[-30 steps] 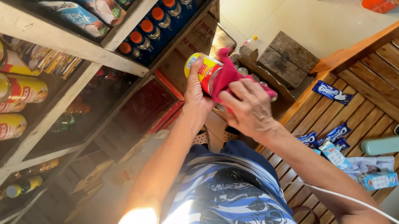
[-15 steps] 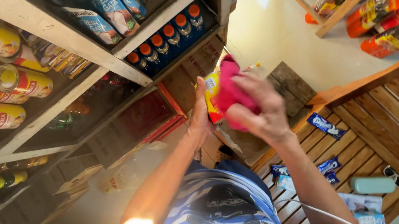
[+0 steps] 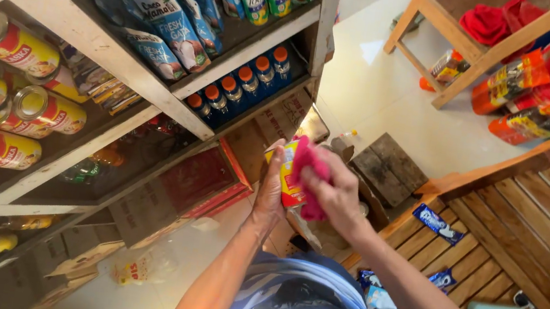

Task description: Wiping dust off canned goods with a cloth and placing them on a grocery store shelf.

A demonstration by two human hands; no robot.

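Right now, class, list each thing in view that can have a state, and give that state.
Yellow can: held upright by the left hand.
Pink cloth: pressed on the can by the right hand.
Red-labelled tins: lying sideways, stacked on the shelf.
Orange-capped blue bottles: standing, capped.

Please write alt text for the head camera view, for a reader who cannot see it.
The left hand holds a yellow can while the right hand presses a pink cloth against it. To the left, wooden shelves carry cans, pouches and bottles.
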